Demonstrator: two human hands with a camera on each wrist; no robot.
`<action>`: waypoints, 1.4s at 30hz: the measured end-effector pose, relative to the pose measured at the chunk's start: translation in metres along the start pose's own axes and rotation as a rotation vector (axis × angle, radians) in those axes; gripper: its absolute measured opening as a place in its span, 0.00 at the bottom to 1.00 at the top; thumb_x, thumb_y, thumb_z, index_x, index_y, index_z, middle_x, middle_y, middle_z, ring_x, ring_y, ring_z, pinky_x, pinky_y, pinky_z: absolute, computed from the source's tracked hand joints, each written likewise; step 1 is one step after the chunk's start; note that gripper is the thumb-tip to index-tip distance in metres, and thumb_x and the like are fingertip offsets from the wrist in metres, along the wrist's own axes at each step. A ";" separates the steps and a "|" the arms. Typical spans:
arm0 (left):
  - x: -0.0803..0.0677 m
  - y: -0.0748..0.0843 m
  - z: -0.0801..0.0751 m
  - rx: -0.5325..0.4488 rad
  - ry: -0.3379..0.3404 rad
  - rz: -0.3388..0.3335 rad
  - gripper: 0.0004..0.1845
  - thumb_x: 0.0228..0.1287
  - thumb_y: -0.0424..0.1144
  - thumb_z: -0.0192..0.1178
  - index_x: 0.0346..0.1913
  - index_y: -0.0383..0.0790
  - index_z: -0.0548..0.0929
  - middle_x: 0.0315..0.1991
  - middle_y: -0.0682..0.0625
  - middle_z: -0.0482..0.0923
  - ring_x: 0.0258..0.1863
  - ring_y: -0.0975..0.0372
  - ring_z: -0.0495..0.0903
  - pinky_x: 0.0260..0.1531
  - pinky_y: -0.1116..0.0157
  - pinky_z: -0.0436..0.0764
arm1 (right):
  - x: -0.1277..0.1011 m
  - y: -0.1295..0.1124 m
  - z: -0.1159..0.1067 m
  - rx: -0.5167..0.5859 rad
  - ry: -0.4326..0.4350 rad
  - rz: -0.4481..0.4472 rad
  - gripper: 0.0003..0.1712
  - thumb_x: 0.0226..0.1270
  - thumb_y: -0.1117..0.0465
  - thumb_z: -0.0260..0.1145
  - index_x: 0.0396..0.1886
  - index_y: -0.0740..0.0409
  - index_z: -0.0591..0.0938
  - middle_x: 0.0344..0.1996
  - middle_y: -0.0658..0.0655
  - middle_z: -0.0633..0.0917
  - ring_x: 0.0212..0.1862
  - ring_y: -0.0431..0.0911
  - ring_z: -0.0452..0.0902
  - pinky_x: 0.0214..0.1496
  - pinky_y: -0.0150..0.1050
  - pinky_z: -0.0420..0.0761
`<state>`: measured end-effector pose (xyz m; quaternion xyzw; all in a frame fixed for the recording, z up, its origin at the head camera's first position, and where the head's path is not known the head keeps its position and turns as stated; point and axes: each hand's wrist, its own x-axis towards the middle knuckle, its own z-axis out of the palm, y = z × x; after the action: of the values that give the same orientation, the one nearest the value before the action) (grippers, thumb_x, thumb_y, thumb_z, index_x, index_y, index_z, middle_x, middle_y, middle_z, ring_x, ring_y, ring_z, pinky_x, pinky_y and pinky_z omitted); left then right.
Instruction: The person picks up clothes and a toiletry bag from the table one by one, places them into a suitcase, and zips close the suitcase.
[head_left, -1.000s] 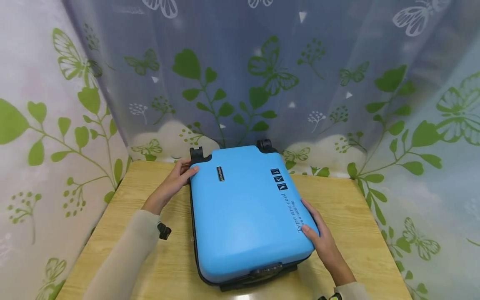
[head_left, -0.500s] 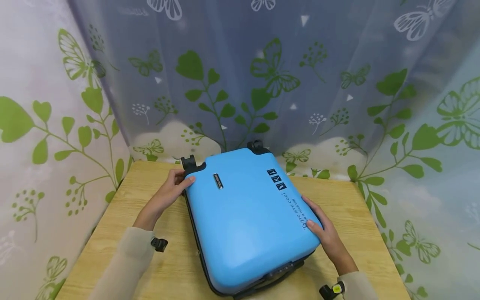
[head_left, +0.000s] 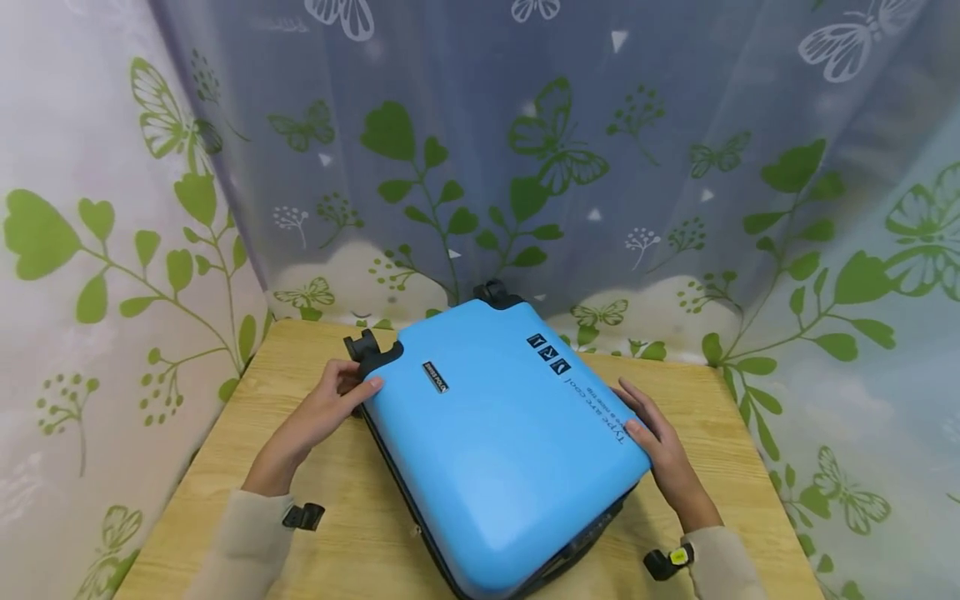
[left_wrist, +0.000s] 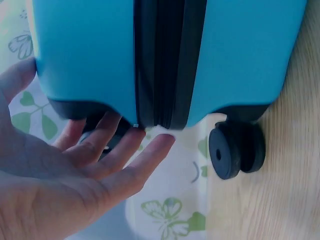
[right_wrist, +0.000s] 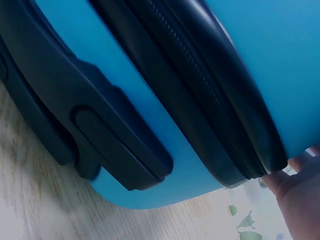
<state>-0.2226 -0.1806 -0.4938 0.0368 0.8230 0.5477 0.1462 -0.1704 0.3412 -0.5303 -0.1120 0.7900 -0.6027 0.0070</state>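
A blue suitcase [head_left: 498, 442] is seen lying flat and askew on a light wooden table [head_left: 720, 433], touched by the relaxed left hand [head_left: 318, 412] at its wheeled corner and the flat right hand [head_left: 663, 454] along its side, with leaf-and-butterfly curtains [head_left: 525, 150] hung behind.

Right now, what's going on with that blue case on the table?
A person has both hands on a closed blue suitcase lying flat on a wooden table. The left hand touches the corner by a black wheel, fingers fairly straight against the zip seam. The right hand rests along the opposite side edge. The case sits skewed across the tabletop, wheels toward a leaf-print curtain.
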 end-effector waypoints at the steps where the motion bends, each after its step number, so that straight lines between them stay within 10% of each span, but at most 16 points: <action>1: -0.001 0.000 -0.001 0.006 -0.006 0.008 0.43 0.82 0.62 0.58 0.80 0.35 0.56 0.79 0.32 0.63 0.79 0.39 0.66 0.73 0.37 0.72 | 0.000 -0.001 0.000 -0.001 0.007 0.012 0.34 0.90 0.59 0.46 0.91 0.47 0.57 0.85 0.70 0.61 0.73 0.29 0.69 0.64 0.25 0.75; 11: 0.016 0.005 -0.018 0.070 0.065 0.094 0.47 0.79 0.59 0.63 0.88 0.45 0.53 0.88 0.32 0.41 0.83 0.31 0.53 0.71 0.29 0.70 | -0.020 -0.013 0.018 -0.068 0.147 0.174 0.31 0.94 0.47 0.44 0.89 0.45 0.61 0.86 0.60 0.63 0.81 0.45 0.64 0.67 0.23 0.69; 19: 0.045 0.005 -0.029 0.101 -0.031 0.164 0.40 0.84 0.56 0.59 0.87 0.42 0.59 0.88 0.34 0.48 0.84 0.33 0.53 0.73 0.30 0.68 | -0.036 -0.017 0.033 -0.075 0.197 0.188 0.40 0.91 0.53 0.52 0.92 0.40 0.46 0.89 0.66 0.50 0.87 0.69 0.48 0.82 0.70 0.55; 25: 0.060 0.003 -0.030 0.101 -0.043 0.146 0.40 0.84 0.59 0.58 0.86 0.44 0.60 0.87 0.36 0.54 0.80 0.38 0.61 0.75 0.34 0.67 | -0.044 -0.019 0.041 -0.076 0.209 0.220 0.45 0.90 0.54 0.53 0.92 0.32 0.40 0.89 0.66 0.48 0.86 0.68 0.51 0.79 0.43 0.65; 31: 0.070 0.001 -0.031 0.107 -0.039 0.140 0.38 0.84 0.59 0.57 0.85 0.44 0.62 0.83 0.35 0.59 0.79 0.39 0.64 0.75 0.35 0.68 | -0.048 -0.027 0.051 -0.044 0.286 0.275 0.47 0.90 0.48 0.56 0.92 0.36 0.39 0.91 0.62 0.43 0.89 0.66 0.38 0.83 0.77 0.49; 42: 0.072 -0.012 -0.028 0.036 -0.015 0.129 0.37 0.84 0.58 0.58 0.84 0.46 0.63 0.86 0.34 0.55 0.84 0.36 0.57 0.78 0.31 0.62 | -0.052 -0.036 0.056 -0.030 0.330 0.389 0.50 0.88 0.39 0.56 0.92 0.39 0.38 0.90 0.63 0.44 0.90 0.64 0.38 0.88 0.68 0.48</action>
<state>-0.2980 -0.1945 -0.5096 0.0967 0.8273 0.5410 0.1160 -0.1055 0.2887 -0.5174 0.1421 0.7959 -0.5885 -0.0080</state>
